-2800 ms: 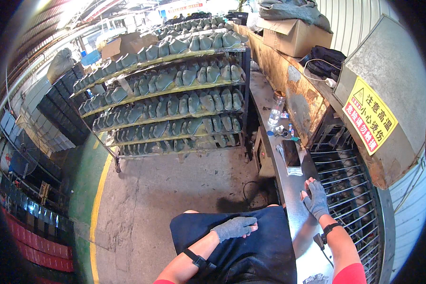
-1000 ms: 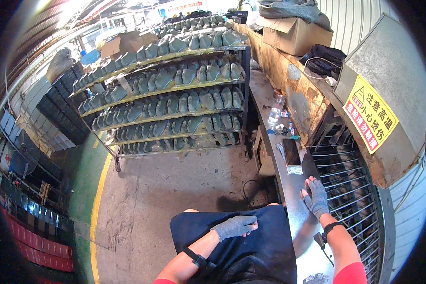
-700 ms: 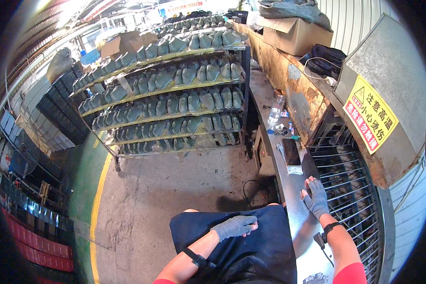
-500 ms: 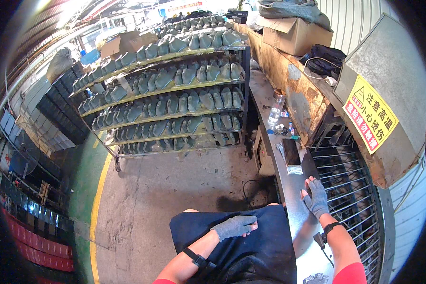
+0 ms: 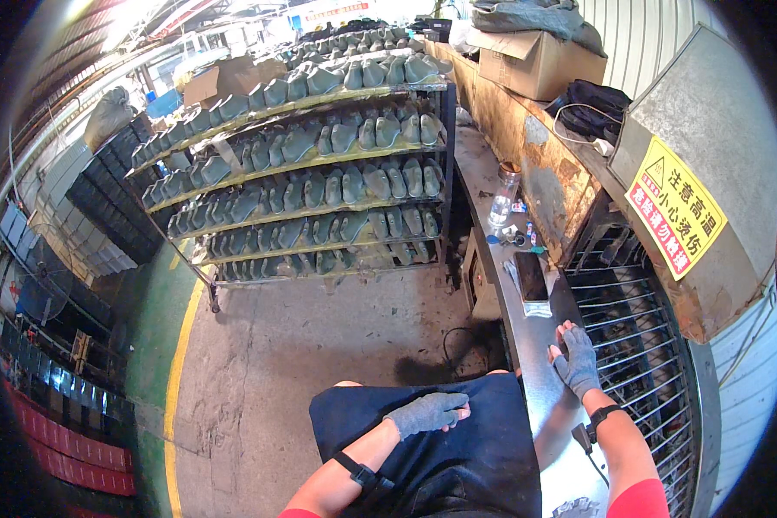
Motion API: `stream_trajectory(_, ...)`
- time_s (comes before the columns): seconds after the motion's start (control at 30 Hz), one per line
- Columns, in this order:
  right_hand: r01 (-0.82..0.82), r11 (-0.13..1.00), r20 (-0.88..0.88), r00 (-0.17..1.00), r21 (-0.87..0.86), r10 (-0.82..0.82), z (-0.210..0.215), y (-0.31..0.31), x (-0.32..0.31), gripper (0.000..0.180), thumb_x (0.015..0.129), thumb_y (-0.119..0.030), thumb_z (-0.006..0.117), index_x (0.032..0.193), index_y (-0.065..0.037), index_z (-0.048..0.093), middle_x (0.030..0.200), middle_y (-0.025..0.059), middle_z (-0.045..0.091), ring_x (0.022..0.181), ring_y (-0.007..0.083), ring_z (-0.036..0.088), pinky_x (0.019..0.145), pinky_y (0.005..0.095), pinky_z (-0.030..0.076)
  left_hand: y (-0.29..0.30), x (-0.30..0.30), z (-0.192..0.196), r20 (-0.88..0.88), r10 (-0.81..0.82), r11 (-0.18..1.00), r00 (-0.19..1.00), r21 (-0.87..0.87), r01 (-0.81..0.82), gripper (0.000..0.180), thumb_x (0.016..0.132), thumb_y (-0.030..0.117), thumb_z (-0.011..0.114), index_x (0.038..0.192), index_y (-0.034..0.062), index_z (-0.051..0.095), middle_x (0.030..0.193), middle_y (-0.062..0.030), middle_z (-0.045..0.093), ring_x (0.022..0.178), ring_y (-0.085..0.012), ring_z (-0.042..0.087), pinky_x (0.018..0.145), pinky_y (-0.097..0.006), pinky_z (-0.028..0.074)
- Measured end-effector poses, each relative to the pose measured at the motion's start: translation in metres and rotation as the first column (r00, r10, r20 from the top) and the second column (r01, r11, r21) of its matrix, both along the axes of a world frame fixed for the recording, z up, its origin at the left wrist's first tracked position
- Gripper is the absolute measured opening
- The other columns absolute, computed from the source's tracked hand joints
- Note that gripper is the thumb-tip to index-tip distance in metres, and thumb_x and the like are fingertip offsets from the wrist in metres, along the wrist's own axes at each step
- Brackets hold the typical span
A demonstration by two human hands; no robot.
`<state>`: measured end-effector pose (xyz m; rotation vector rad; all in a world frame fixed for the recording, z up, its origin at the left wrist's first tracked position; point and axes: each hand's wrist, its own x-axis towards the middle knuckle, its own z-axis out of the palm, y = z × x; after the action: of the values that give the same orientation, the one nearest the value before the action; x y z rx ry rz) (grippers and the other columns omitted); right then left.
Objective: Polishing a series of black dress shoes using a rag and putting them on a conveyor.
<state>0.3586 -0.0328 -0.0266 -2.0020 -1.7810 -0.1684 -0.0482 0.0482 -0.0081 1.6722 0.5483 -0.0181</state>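
My left hand [image 5: 429,412], in a grey fingerless glove, rests flat on my dark blue apron [image 5: 457,453] over my lap and holds nothing. My right hand [image 5: 576,363], gloved the same way, lies with fingers spread on the edge of the metal counter [image 5: 527,380], beside the wire conveyor grate [image 5: 643,345]. It holds nothing. A dark phone [image 5: 532,276] lies on the counter a little beyond my right hand.
A wheeled rack [image 5: 319,173] with several shelves of grey-green shoe lasts stands ahead across the concrete floor. A plastic bottle [image 5: 502,203] and small items sit farther along the counter. A metal oven housing with a yellow warning sign [image 5: 673,216] is at right. Cardboard box [image 5: 535,60] on top.
My right hand has shifted very slightly on the counter edge. My left hand and everything else stay as they were.
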Motion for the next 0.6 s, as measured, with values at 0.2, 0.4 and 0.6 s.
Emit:
stream_trajectory(0.2,0.002,1.0,-0.012,1.0,-0.009,-0.002,-0.0006,-0.0004,0.001,0.058,0.091,-0.029,0.077,0.142,-0.005,0.064,0.151,0.0231,0.059,0.143,0.0407,0.054,0.123,0.0476,0.041,0.0005,0.0009,0.0024,-0.021,-0.004,1.0,1.0,0.001,0.004,0.021,0.11,0.029,0.055,0.11,0.0096,0.063,0.084,-0.0034,0.065,0.073,-0.0132,0.063,0.071,-0.033,0.056)
stream_trajectory(0.4,0.001,1.0,-0.012,1.0,-0.011,-0.001,-0.0016,0.0006,0.0003,0.057,0.092,-0.028,0.076,0.142,-0.004,0.064,0.151,0.0234,0.059,0.144,0.0409,0.053,0.123,0.048,0.041,0.0009,0.0,-0.0035,-0.002,-0.017,1.0,1.0,0.003,0.017,0.02,0.11,0.029,0.055,0.109,0.0101,0.062,0.084,-0.0028,0.064,0.072,-0.0124,0.063,0.071,-0.032,0.056)
stream_trajectory(0.6,-0.013,1.0,-0.004,1.0,-0.002,0.013,-0.0021,0.0002,0.0019,0.057,0.092,-0.029,0.076,0.142,-0.004,0.063,0.151,0.0238,0.059,0.143,0.042,0.053,0.123,0.0486,0.04,0.0013,0.0007,-0.0064,0.001,-0.019,1.0,1.0,-0.003,0.019,0.021,0.111,0.031,0.055,0.108,0.0109,0.06,0.084,-0.0009,0.062,0.072,-0.0114,0.062,0.07,-0.031,0.056)
